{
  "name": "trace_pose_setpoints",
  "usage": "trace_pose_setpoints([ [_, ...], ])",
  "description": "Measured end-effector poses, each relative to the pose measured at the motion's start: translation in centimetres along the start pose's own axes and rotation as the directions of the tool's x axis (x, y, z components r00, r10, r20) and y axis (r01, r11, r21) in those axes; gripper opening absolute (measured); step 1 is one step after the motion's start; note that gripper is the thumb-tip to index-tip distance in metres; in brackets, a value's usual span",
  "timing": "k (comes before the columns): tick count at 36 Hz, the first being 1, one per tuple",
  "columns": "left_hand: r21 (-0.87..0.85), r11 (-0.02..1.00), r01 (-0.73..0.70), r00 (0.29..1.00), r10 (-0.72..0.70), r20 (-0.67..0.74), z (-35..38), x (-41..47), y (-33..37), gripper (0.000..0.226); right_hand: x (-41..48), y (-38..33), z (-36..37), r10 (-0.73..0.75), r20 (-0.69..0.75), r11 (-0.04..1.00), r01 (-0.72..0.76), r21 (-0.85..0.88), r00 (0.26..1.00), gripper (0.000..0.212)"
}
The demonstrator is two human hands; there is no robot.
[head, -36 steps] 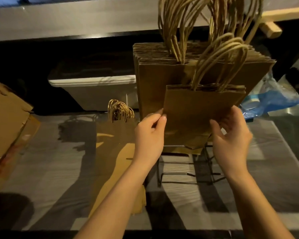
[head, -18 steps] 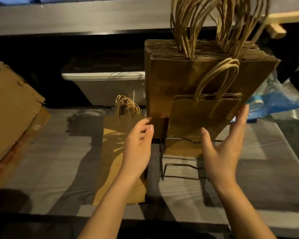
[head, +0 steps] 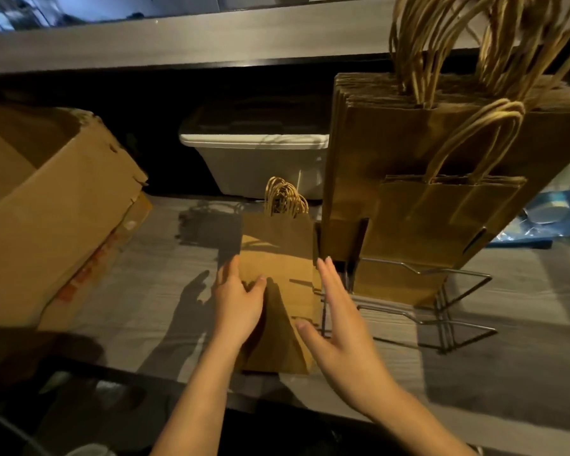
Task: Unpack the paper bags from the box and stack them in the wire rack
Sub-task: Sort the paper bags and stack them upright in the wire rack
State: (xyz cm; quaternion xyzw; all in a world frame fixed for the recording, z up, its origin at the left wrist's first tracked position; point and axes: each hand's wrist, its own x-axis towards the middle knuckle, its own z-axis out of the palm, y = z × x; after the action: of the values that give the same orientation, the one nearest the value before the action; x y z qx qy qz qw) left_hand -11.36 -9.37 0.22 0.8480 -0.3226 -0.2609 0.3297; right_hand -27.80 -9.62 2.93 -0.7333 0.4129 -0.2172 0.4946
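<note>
A flat stack of small brown paper bags [head: 278, 255] with twisted handles lies on the grey table just left of the wire rack [head: 441, 311]. My left hand [head: 239, 302] rests on the stack's left edge with its fingers relaxed. My right hand [head: 339, 327] hovers over the stack's right edge, fingers straight and holding nothing. In the rack stand several tall brown bags [head: 375, 153] with a bundle of small bags [head: 441, 215] leaning in front of them. The open cardboard box [head: 46, 205] sits at the left.
A white plastic bin [head: 257, 159] stands behind the flat stack under a dark shelf. Blue plastic wrap [head: 553, 218] lies at the right behind the rack. The table's dark front edge [head: 277, 403] runs close to my forearms.
Both hands have let go of the small bags now leaning in the rack and moved down and left to the flat stack on the table.
</note>
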Motion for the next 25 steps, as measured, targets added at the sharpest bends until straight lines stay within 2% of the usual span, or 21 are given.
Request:
trace_pose_setpoints([
  [4, 0.011, 0.999, 0.036, 0.999, -0.036, 0.021, 0.0, 0.1, -0.5, 0.067, 0.0, 0.3, 1.6, 0.139, 0.11, 0.986, -0.148, 0.076, 0.984, 0.081],
  [11, 0.076, 0.989, 0.127, 0.979, -0.138, 0.153, -0.1, -0.2, -2.3, 0.07, 0.6, 1.8, 3.0, 0.277, 0.16, 0.947, -0.297, 0.121, 0.947, 0.088],
  [15, -0.009, 0.987, 0.159, 0.967, -0.154, 0.201, -0.1, -0.6, -2.6, 0.072, 0.9, 1.4, 3.6, 0.322, 0.17, 0.917, -0.351, 0.188, 0.931, 0.088],
  [21, -0.133, 0.975, 0.179, 0.973, -0.155, 0.168, 0.0, -0.7, -2.7, 0.071, 1.1, 0.8, 3.1, 0.376, 0.142, 0.845, -0.402, 0.352, 0.916, 0.084],
  [25, -0.236, 0.956, 0.171, 0.983, -0.149, 0.108, -0.2, -1.0, -2.4, 0.053, 0.5, 0.0, 2.5, 0.358, 0.127, 0.83, -0.378, 0.41, 0.925, 0.075],
])
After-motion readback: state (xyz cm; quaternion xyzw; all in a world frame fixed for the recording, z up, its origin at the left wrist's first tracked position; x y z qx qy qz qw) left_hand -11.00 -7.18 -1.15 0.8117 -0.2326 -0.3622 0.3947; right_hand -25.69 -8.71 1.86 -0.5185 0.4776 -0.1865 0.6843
